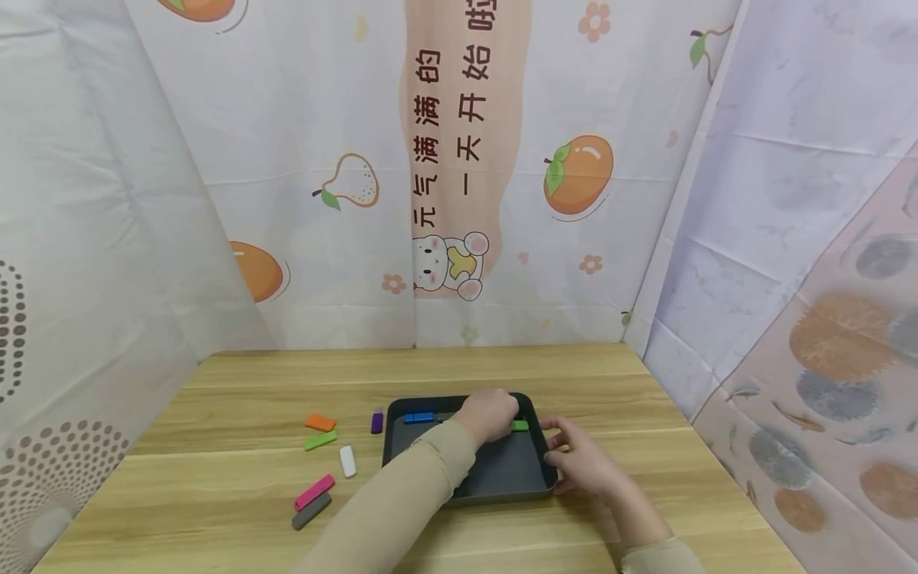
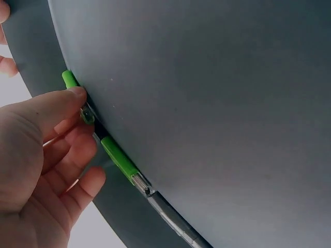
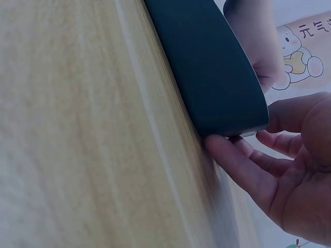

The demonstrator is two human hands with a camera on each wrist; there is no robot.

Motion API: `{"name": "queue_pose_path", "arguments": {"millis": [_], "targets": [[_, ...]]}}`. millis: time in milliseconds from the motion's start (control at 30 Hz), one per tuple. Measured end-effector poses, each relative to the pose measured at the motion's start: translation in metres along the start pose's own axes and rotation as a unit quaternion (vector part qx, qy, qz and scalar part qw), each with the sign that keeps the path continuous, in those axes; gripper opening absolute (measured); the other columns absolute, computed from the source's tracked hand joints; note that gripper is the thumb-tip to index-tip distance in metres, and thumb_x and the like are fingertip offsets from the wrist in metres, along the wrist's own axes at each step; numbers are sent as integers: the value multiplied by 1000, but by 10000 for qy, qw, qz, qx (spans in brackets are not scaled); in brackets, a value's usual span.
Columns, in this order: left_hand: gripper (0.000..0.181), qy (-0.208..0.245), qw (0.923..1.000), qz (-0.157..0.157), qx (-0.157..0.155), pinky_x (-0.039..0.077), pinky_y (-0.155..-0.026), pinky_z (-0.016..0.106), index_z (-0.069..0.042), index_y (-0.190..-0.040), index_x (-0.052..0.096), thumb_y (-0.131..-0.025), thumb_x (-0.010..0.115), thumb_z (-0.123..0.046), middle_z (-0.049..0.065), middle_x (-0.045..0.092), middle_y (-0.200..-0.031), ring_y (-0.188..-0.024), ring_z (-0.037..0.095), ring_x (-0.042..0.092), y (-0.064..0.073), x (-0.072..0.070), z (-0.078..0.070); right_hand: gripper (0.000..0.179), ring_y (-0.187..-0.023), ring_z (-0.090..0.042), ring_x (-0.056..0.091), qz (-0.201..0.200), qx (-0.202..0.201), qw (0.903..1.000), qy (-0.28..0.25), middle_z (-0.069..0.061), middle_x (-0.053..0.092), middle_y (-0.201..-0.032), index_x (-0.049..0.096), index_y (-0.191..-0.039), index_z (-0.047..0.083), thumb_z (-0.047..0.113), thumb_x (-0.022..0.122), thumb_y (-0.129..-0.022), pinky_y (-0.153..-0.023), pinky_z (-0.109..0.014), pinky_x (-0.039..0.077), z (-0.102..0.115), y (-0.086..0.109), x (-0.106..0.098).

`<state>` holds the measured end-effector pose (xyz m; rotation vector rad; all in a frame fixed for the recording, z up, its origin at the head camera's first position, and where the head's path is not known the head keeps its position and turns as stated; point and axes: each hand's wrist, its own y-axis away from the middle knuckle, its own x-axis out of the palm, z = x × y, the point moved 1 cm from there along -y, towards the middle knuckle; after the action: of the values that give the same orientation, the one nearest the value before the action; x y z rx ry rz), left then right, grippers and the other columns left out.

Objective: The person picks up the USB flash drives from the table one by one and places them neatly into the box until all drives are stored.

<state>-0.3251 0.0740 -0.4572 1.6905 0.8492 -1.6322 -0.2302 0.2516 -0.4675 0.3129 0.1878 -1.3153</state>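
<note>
A dark grey tray (image 1: pixel 502 474) lies on the wooden table. My left hand (image 1: pixel 488 414) reaches into it at the back wall. In the left wrist view, its thumb and fingers pinch a green USB flash drive (image 2: pixel 69 78), partly hidden by the thumb. Below that, a second green USB drive (image 2: pixel 120 158) and a grey one (image 2: pixel 173 217) lie end to end along the tray wall. A blue USB drive (image 1: pixel 419 418) sits at the back left inside the tray. With thumb and fingers, my right hand (image 1: pixel 582 458) holds the tray's right wall (image 3: pixel 217 72) from outside.
Left of the tray lie several loose USB drives: purple (image 1: pixel 376 422), orange (image 1: pixel 320 422), light green (image 1: pixel 320 440), white (image 1: pixel 347 461), pink (image 1: pixel 314 493) and grey (image 1: pixel 311 511). Printed curtains (image 1: pixel 287 199) hang behind the table and at both sides.
</note>
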Motion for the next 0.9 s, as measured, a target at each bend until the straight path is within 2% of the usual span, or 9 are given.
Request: {"name": "queue_pose_path", "arguments": {"millis": [200, 500, 900], "targets": [[11, -49, 9999, -17, -128, 46, -55, 32, -18, -83, 74, -93, 73, -15, -3, 63, -79, -63, 15, 53, -3, 3, 0, 50, -86, -32, 63, -2, -18, 10000, 23, -25, 48, -113, 44, -143, 0, -5, 57, -95, -58, -50, 58, 0, 0, 0], [10, -270, 9995, -92, -120, 48, -54, 32, -19, -85, 75, -94, 73, -16, -3, 66, -80, -62, 14, 53, -1, 2, 0, 50, -86, -33, 62, -57, -9, 10000, 30, -25, 49, -113, 43, -143, 1, -5, 56, -95, -58, -52, 58, -1, 0, 1], [9, -473, 9984, -276, 102, 48, -56, 32, -20, -83, 74, -92, 74, -22, -5, 64, -76, -62, 13, 53, 5, -3, 4, 50, -86, -33, 62, -89, 19, 9999, 49, -25, 48, -113, 44, -143, 1, -6, 56, -96, -58, -52, 58, 0, 1, 1]]}}
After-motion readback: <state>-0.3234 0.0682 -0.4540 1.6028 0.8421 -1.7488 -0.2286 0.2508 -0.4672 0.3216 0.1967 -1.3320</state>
